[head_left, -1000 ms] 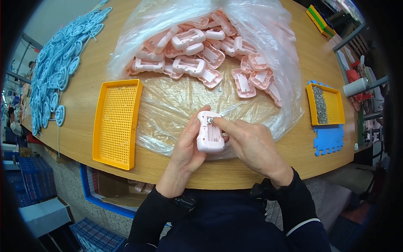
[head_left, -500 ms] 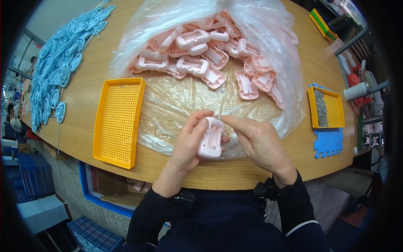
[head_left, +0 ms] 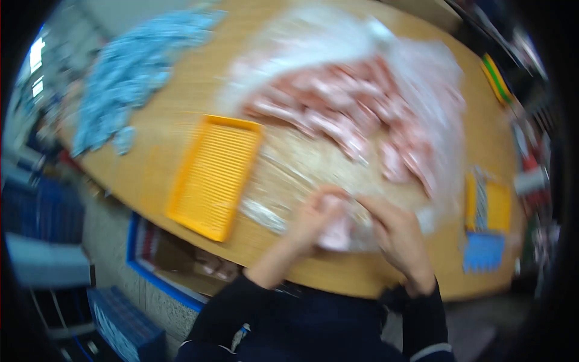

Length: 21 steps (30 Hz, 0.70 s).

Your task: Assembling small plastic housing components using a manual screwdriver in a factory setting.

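My left hand (head_left: 310,218) is closed around a pale pink plastic casing (head_left: 336,234), held low over the near edge of the plastic bag. In the earlier frame an open battery compartment shows on it; now motion blurs such detail. Close by the casing's upper right is my right hand (head_left: 398,232), its fingers pointing toward the left hand. Blur hides whether those fingertips pinch anything. Beyond both hands a heap of similar pink casings (head_left: 338,90) spills from a clear plastic bag (head_left: 295,45).
A yellow perforated tray (head_left: 198,224) lies at left, near blue looped parts (head_left: 136,69). At right, a smaller yellow tray (head_left: 498,208) holds grey bits, beside a blue foam mat (head_left: 484,252). A blue-rimmed bin (head_left: 139,260) stands below the table's left front edge.
The whole view has tilted and blurred, so the table and its contents appear shifted mainly right and down. My left hand keeps the casing, and my right hand stays beside it.
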Each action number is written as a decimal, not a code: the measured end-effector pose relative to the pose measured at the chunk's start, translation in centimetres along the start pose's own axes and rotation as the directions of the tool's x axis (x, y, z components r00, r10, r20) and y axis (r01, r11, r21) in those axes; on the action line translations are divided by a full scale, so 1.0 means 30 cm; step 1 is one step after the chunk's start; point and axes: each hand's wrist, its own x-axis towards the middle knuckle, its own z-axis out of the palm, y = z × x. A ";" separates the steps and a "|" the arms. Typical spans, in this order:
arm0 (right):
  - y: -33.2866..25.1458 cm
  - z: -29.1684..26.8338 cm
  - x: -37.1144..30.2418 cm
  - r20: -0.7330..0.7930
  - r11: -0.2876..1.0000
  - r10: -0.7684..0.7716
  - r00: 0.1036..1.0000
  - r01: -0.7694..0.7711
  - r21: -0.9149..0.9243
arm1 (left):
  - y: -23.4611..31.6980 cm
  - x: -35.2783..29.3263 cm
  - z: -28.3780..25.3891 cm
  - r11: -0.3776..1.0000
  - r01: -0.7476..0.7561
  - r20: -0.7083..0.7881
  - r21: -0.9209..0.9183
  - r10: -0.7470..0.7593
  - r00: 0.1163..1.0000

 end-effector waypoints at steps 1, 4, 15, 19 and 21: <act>-0.018 0.000 -0.005 -0.019 0.999 -0.015 1.000 0.016 0.047 | -0.017 0.006 -0.002 0.996 -0.010 -0.004 0.084 0.010 1.000; -0.012 -0.018 -0.056 -0.001 0.991 0.050 0.999 -0.049 0.123 | -0.089 0.027 0.039 0.971 -0.194 0.098 0.143 0.181 0.979; 0.034 -0.045 -0.074 -0.067 0.957 -0.283 0.957 0.287 0.046 | -0.064 -0.012 0.054 0.977 -0.208 0.125 0.055 0.200 0.972; 0.022 -0.014 -0.093 -0.013 0.853 0.148 0.989 -0.121 0.509 | -0.139 0.018 0.092 0.905 -0.391 0.147 0.166 0.369 0.918; 0.001 -0.010 -0.096 0.024 0.775 0.191 0.981 -0.166 0.610 | -0.139 0.015 0.096 0.897 -0.381 0.179 0.224 0.346 0.921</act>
